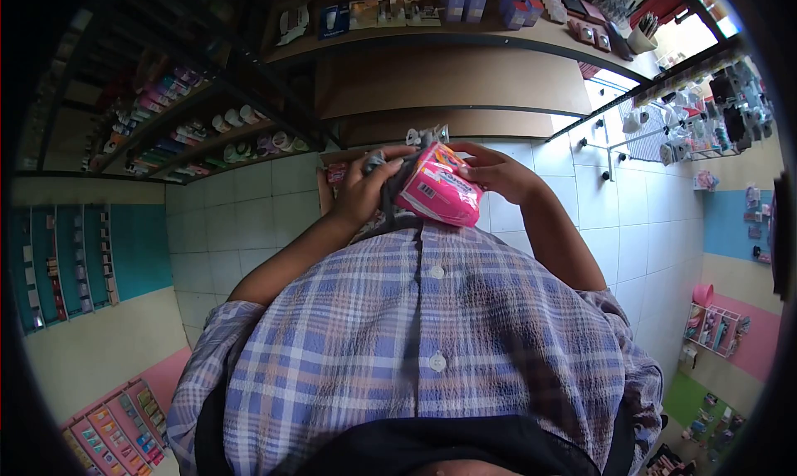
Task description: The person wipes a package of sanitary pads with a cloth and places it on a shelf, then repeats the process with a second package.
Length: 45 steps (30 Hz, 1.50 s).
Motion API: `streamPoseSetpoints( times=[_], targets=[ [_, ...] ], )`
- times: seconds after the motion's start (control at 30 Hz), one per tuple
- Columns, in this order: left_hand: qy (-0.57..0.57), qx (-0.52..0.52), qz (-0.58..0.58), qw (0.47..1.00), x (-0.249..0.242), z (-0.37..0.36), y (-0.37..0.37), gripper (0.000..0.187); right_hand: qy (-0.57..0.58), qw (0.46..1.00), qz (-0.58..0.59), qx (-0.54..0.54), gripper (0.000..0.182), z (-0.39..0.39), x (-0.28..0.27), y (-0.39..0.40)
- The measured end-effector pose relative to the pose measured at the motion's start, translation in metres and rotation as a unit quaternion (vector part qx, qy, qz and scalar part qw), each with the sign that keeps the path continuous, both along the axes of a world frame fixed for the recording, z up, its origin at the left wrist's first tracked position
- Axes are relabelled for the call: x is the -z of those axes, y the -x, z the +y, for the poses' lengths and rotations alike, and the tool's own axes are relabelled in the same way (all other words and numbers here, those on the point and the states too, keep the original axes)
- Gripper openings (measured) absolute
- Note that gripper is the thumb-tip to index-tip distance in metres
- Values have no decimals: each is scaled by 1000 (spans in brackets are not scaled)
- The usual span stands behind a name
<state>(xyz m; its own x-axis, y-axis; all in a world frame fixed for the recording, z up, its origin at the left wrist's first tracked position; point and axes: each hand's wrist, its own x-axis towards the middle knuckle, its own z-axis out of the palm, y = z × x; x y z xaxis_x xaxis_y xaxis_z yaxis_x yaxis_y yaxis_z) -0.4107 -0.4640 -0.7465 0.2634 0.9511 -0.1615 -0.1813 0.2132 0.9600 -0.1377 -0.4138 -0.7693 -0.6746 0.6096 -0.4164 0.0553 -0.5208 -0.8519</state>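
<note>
Above a white tiled floor (598,239), the left hand (357,195) is clutching a crumpled grey plastic bag (405,177), fingers curled; the right hand (502,175) is pinching a glossy pink plastic packet (438,189) beside it, neither fully bagged nor (it seems) clearly apart.

The pink packet (440,189) looks of glossy plastic; the plaid shirt (423,318) is cloth, with rough, matt surface.
</note>
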Motion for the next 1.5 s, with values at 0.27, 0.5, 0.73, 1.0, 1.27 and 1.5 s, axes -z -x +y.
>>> streamPoseSetpoints(
  times=[0.27, 0.5, 0.73, 1.0, 1.27, 1.5],
  targets=[
    [46, -54, -45, 996, 9, 9, 16, 29, 172, 966, 192, 12, 65, -9, 27, -4],
    [-208, -10, 65, 976, -45, 24, 22, 34, 184, 966, 180, -3, 68, -6, 18, 4],
    [-332, 139, 321, 876, -63, 12, 9, 26, 182, 968, 174, -8, 68, -4, 6, 15],
    [-187, 108, 168, 962, -52, 6, 15, 20, 144, 976, 164, 6, 75, -5, -8, 14],
    [-95, -38, -29, 994, -46, 12, 60, 18, 177, 961, 210, 24, 81, -8, 3, 4],
    [-133, -350, 441, 816, 10, 33, 149, 33, 116, 973, 198, 33, 81, -11, -16, 7]
  ],
)
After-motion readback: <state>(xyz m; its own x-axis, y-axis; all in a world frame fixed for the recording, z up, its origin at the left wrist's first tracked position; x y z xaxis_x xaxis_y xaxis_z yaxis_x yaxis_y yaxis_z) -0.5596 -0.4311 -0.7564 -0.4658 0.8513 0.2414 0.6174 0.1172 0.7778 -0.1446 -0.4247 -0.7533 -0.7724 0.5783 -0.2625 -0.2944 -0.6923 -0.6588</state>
